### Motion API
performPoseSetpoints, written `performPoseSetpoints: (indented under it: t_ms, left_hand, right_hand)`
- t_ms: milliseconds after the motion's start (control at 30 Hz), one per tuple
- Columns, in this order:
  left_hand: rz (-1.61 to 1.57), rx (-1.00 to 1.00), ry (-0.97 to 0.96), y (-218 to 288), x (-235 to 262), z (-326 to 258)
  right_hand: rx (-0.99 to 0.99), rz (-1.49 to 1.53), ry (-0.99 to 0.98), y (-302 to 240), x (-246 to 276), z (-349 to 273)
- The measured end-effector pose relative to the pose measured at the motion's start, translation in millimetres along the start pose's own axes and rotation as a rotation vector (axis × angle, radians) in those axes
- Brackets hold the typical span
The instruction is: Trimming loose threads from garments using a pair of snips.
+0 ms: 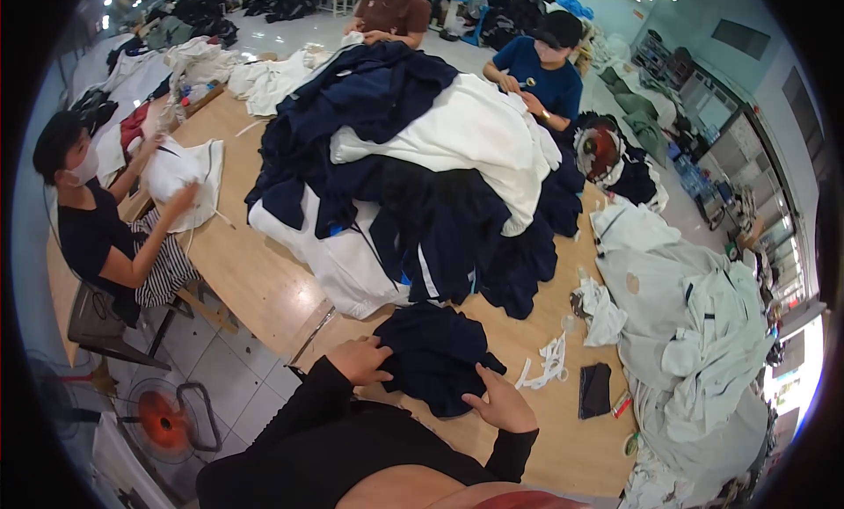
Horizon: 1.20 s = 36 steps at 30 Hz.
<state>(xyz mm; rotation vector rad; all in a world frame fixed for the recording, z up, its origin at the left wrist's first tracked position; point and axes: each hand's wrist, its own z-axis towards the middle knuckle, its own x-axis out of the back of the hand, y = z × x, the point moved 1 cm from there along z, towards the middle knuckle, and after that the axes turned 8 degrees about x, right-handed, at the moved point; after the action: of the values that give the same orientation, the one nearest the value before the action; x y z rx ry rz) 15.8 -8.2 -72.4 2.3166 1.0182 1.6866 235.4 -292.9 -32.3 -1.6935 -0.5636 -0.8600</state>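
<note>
A dark navy garment (435, 351) lies bunched on the wooden table (255, 280) right in front of me. My left hand (360, 361) rests on its left edge, fingers pressing the cloth. My right hand (503, 403) lies flat on its lower right edge, fingers spread. Both black sleeves come in from the bottom. Just beyond the garment rises a big heap of navy and white clothes (413, 175).
Three people work around the table: one seated at left holding a white garment (180, 179), two at the far side. A pile of grey-white clothes (694, 333) fills the right. White scraps (549, 361) and a black phone-like object (595, 390) lie nearby. A red fan (163, 418) stands on the floor.
</note>
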Motion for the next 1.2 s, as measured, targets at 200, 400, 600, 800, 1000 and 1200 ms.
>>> performPoseSetpoints:
  t_ms: [200, 400, 600, 800, 1000, 1200]
  left_hand:
    - [0.007, -0.198, 0.173, 4.8, 5.8, 12.4]
    - [-0.093, -0.14, 0.135, -6.9, -6.0, 8.1]
    - [-0.355, -0.084, 0.277, -40.7, -46.2, 8.8]
    - [-0.186, -0.119, 0.285, -26.1, -21.2, 27.2]
    - [-0.797, -0.103, 0.642, 5.9, 61.4, 30.7]
    - [-1.5, -0.199, 0.73, 45.5, 106.7, 19.6]
  right_hand:
    - [-0.091, -0.208, -0.011, -21.0, 8.5, 25.9]
    - [0.098, -0.028, 0.032, -22.9, -5.1, 37.4]
    - [-0.016, -0.243, 0.168, 2.2, -39.5, 18.7]
    - [-0.053, -0.378, 0.214, 25.2, -66.6, 18.5]
    - [-0.12, -0.051, 0.554, 52.7, -11.5, 6.4]
    - [0.039, 0.765, 0.821, -15.8, 81.0, -20.6]
